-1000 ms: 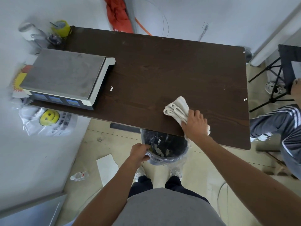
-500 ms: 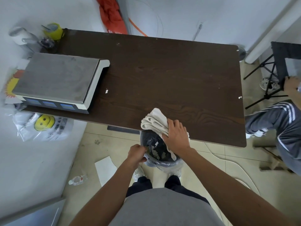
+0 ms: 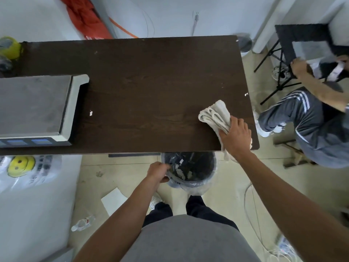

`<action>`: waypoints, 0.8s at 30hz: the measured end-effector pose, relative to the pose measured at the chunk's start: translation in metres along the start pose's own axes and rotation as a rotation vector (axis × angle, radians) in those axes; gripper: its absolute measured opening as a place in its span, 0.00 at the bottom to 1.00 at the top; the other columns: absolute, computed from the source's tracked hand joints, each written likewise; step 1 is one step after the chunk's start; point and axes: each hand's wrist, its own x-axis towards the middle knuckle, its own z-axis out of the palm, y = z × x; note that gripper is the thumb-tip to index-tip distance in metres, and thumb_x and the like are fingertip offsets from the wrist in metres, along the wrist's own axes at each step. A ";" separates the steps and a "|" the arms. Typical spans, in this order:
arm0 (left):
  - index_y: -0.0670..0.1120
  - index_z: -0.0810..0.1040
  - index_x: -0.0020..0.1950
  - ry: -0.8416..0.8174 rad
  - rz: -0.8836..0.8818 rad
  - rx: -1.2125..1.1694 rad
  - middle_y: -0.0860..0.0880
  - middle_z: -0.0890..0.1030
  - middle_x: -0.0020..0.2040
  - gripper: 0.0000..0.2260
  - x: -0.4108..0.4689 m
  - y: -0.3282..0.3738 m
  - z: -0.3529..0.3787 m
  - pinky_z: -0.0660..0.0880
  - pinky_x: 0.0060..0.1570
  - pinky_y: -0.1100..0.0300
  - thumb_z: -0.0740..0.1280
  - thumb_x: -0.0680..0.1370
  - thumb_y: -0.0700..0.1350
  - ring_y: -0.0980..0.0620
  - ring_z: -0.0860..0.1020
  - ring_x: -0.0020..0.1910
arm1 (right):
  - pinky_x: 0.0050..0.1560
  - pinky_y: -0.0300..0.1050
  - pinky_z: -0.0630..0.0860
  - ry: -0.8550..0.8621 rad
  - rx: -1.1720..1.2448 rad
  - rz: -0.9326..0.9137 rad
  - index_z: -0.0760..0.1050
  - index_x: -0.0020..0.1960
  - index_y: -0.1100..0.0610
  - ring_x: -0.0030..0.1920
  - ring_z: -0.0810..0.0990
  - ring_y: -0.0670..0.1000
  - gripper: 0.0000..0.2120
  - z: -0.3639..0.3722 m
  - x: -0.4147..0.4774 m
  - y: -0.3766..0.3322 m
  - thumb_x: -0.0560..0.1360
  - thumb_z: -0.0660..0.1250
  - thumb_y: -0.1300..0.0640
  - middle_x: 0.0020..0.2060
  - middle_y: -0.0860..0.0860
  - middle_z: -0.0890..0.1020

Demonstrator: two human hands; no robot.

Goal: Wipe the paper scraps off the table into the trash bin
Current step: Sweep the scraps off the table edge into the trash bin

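Observation:
My right hand (image 3: 235, 137) presses a folded white cloth (image 3: 214, 115) onto the dark wooden table (image 3: 151, 87), close to its near right corner. A small white paper scrap (image 3: 91, 113) lies on the table beside the scale. Another tiny scrap (image 3: 245, 94) sits at the table's right edge, beyond the cloth. My left hand (image 3: 157, 172) grips the left rim of the black-lined trash bin (image 3: 204, 178), which stands just under the table's near edge. Several paper scraps lie inside the bin.
A grey weighing scale (image 3: 35, 106) fills the table's left end, with a yellow tape roll (image 3: 9, 47) behind it. A seated person (image 3: 311, 121) is right of the table, near a black stand (image 3: 279, 59). A paper sheet (image 3: 113, 200) and a bottle (image 3: 83, 223) lie on the floor.
My right hand has carried the cloth from over the bin at the near edge back to the right, onto the table's near right corner. My left hand stays on the bin rim.

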 end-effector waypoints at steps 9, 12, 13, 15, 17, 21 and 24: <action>0.41 0.79 0.50 -0.023 -0.003 0.034 0.39 0.82 0.56 0.03 0.001 0.010 0.026 0.83 0.40 0.55 0.69 0.78 0.40 0.44 0.83 0.49 | 0.55 0.60 0.71 -0.011 -0.060 0.163 0.67 0.61 0.64 0.55 0.73 0.65 0.22 -0.003 0.001 0.048 0.76 0.66 0.50 0.56 0.63 0.74; 0.40 0.78 0.51 -0.023 -0.011 0.027 0.40 0.82 0.55 0.03 -0.002 0.009 0.023 0.82 0.35 0.58 0.69 0.79 0.39 0.45 0.83 0.47 | 0.53 0.59 0.72 0.003 -0.081 0.163 0.68 0.59 0.64 0.53 0.74 0.64 0.20 0.002 -0.001 0.039 0.75 0.66 0.51 0.53 0.62 0.75; 0.40 0.78 0.51 -0.013 -0.008 0.014 0.40 0.81 0.54 0.03 -0.003 0.009 0.021 0.81 0.33 0.60 0.68 0.79 0.39 0.46 0.82 0.46 | 0.53 0.59 0.72 0.006 -0.079 0.170 0.68 0.58 0.64 0.53 0.74 0.64 0.20 0.004 -0.002 0.035 0.75 0.66 0.50 0.53 0.62 0.75; 0.40 0.78 0.50 0.010 0.003 0.013 0.41 0.81 0.52 0.02 -0.006 0.009 0.016 0.78 0.27 0.63 0.68 0.79 0.38 0.47 0.80 0.44 | 0.54 0.59 0.72 0.016 -0.073 0.169 0.68 0.58 0.64 0.53 0.74 0.63 0.20 0.006 -0.004 0.028 0.75 0.67 0.50 0.52 0.61 0.75; 0.39 0.78 0.51 0.018 -0.004 -0.018 0.39 0.81 0.55 0.03 -0.003 0.006 0.009 0.80 0.31 0.60 0.69 0.78 0.38 0.44 0.82 0.49 | 0.54 0.58 0.73 0.011 -0.074 0.151 0.68 0.59 0.62 0.53 0.75 0.62 0.21 0.008 -0.005 0.021 0.76 0.67 0.48 0.53 0.60 0.75; 0.38 0.78 0.53 0.048 -0.025 -0.074 0.37 0.81 0.58 0.05 0.000 0.001 -0.012 0.83 0.39 0.54 0.69 0.78 0.38 0.41 0.83 0.52 | 0.55 0.58 0.74 -0.012 -0.071 0.087 0.68 0.60 0.61 0.54 0.75 0.60 0.22 0.015 -0.008 0.003 0.76 0.67 0.47 0.54 0.59 0.75; 0.37 0.79 0.54 0.062 -0.039 -0.108 0.37 0.82 0.58 0.07 0.004 -0.005 -0.030 0.85 0.45 0.51 0.69 0.78 0.38 0.41 0.85 0.50 | 0.54 0.57 0.74 -0.017 -0.082 0.022 0.68 0.59 0.61 0.53 0.76 0.60 0.21 0.023 -0.012 -0.016 0.76 0.67 0.47 0.53 0.59 0.75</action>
